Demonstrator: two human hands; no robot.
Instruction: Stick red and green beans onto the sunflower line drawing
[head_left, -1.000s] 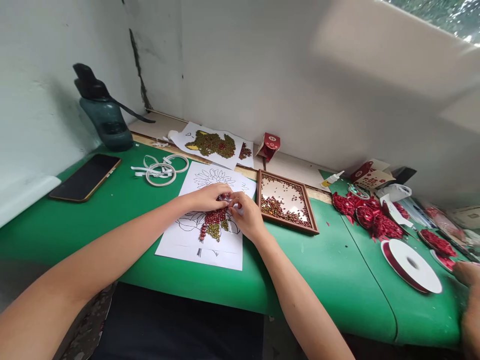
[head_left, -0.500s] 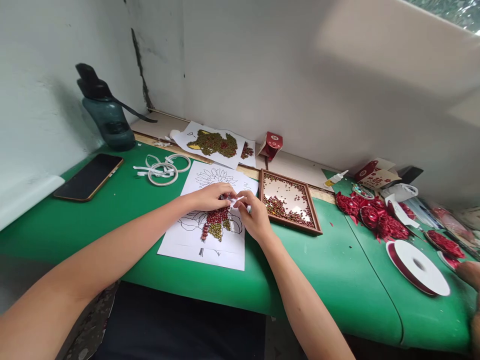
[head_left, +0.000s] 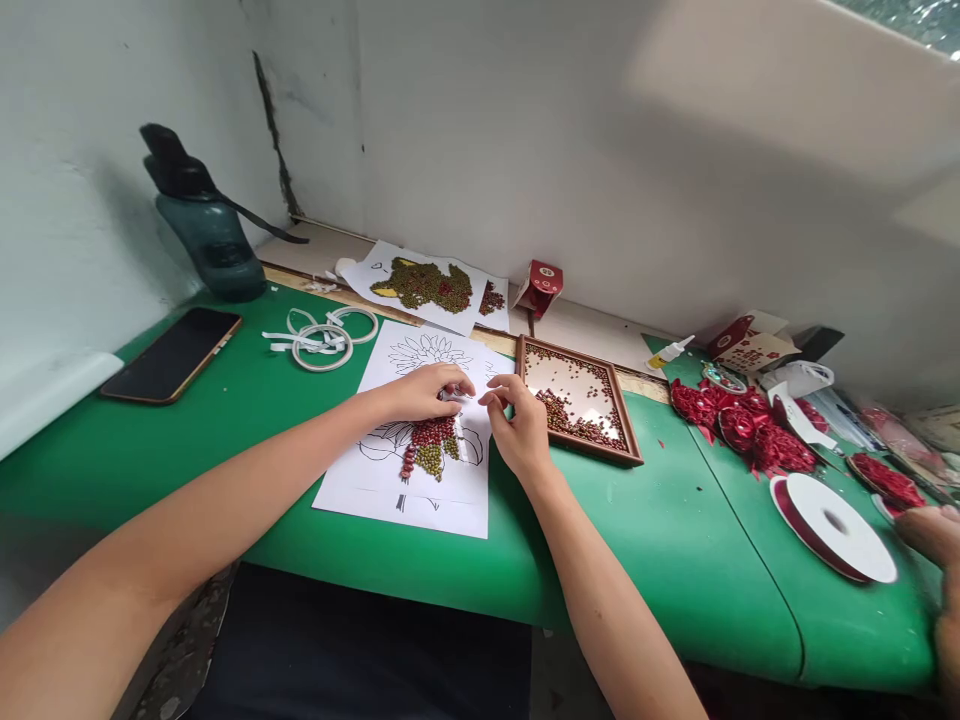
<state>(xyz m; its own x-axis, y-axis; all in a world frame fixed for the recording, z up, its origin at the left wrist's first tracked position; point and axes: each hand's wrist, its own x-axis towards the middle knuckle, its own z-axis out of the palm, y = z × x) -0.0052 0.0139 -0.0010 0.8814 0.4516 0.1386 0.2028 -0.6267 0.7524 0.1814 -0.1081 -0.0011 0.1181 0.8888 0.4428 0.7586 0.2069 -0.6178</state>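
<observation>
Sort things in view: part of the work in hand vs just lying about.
Likely in use:
drawing sheet, under left hand
red and green beans on it
framed tray, near right hand
loose beans inside

Likely just lying about:
dark bottle
phone
white rings
small red box
ribbon spool

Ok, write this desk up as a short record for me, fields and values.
Left hand: over the line drawing, just above the red and green beans; grip unclear
Right hand: at the drawing's right edge, thumb and finger close; anything pinched too small to tell
Tray: brown-framed, loose beans inside
Far left: bottle, phone
Far right: ribbon spool, another person's hand
</observation>
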